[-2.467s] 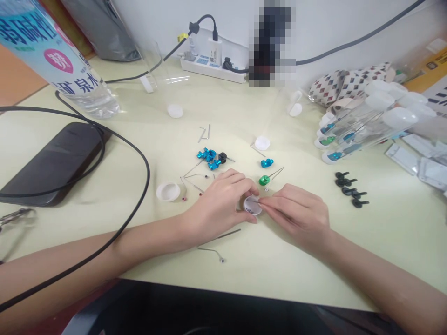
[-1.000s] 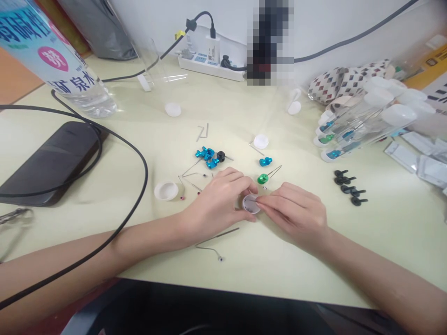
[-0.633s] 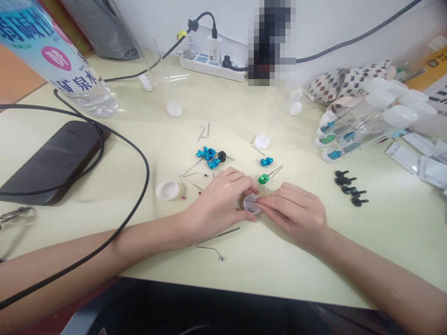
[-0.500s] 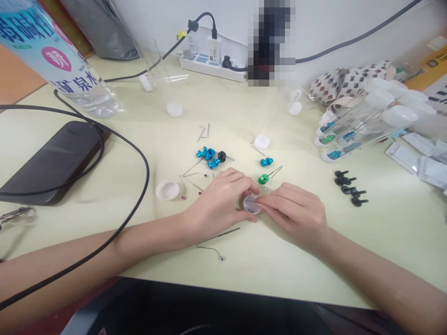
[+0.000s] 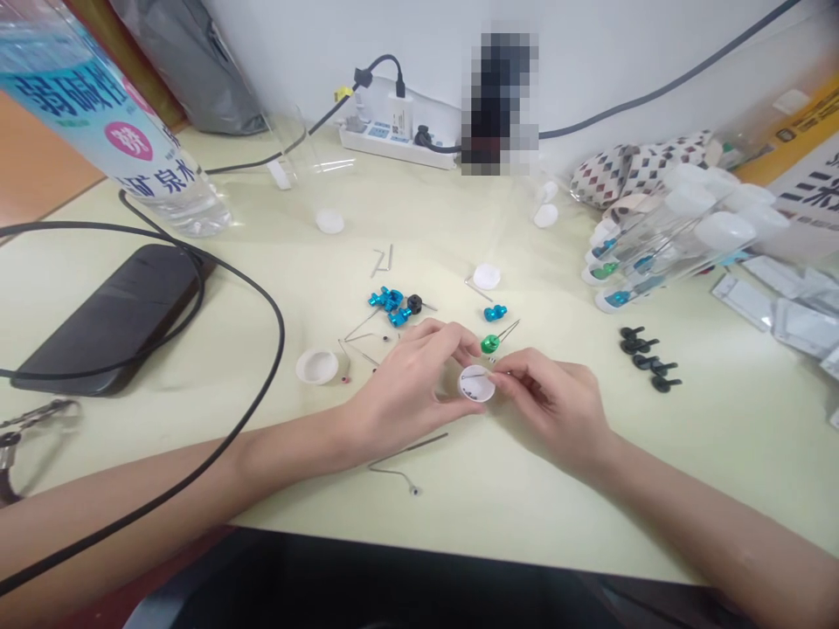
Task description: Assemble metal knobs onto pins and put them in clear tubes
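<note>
My left hand [image 5: 407,383] is curled round a small white cap [image 5: 476,383] that rests on the table and holds tiny dark bits. My right hand [image 5: 552,402] pinches its fingertips at the cap's right rim, apparently on a thin wire, though what it holds is too small to name. A green metal part [image 5: 488,343] with a wire stem lies just beyond the cap. Blue metal parts [image 5: 389,302] and a black one [image 5: 414,304] sit further back, and another blue part [image 5: 496,312] is nearby.
A bent wire [image 5: 399,459] lies near the table's front edge. A white cap [image 5: 316,366] sits to the left. A black phone [image 5: 109,314] and looping cable [image 5: 262,288] are far left, a water bottle [image 5: 118,131] behind. Clear tubes [image 5: 662,249] and black clips [image 5: 646,358] are right.
The white cap now shows more of its open face, and my right fingertips have drawn in to a tighter pinch at its rim. The view has shifted slightly.
</note>
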Action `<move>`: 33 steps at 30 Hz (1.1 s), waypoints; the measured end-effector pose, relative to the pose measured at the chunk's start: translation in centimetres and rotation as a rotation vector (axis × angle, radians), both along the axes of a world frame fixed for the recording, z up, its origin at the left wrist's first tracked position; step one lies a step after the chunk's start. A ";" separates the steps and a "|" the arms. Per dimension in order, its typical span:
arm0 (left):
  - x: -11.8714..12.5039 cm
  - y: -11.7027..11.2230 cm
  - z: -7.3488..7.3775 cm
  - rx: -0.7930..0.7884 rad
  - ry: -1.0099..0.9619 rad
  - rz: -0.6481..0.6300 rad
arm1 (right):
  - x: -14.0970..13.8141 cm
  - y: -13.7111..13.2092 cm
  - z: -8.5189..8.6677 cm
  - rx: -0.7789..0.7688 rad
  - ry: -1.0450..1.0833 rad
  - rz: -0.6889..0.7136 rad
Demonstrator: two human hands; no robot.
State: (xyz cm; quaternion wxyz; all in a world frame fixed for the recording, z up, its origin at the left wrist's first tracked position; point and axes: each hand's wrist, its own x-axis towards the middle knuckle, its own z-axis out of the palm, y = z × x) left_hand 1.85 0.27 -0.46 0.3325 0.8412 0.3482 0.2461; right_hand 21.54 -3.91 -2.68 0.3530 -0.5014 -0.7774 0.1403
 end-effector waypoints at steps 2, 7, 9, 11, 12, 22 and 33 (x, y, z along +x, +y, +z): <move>0.0 0.0 0.1 -0.003 0.010 0.001 | 0.1 0.0 0.1 -0.100 0.083 -0.021; 0.0 0.1 0.2 0.011 0.014 0.003 | 0.1 0.1 0.4 -0.177 0.192 -0.017; 0.0 0.1 0.3 0.011 0.017 0.006 | 0.0 0.1 0.5 -0.123 0.193 -0.002; 0.0 0.0 0.3 0.012 0.024 0.012 | -0.1 0.1 0.5 -0.063 0.186 0.014; 0.1 0.0 0.3 0.013 0.028 0.014 | -0.1 0.1 0.6 -0.039 0.180 0.023; 0.2 -0.2 0.3 0.029 0.036 0.043 | 0.0 0.2 0.4 0.020 0.153 0.032; 0.2 -0.1 0.3 0.024 0.034 0.038 | 0.0 0.3 0.5 -0.048 0.119 0.059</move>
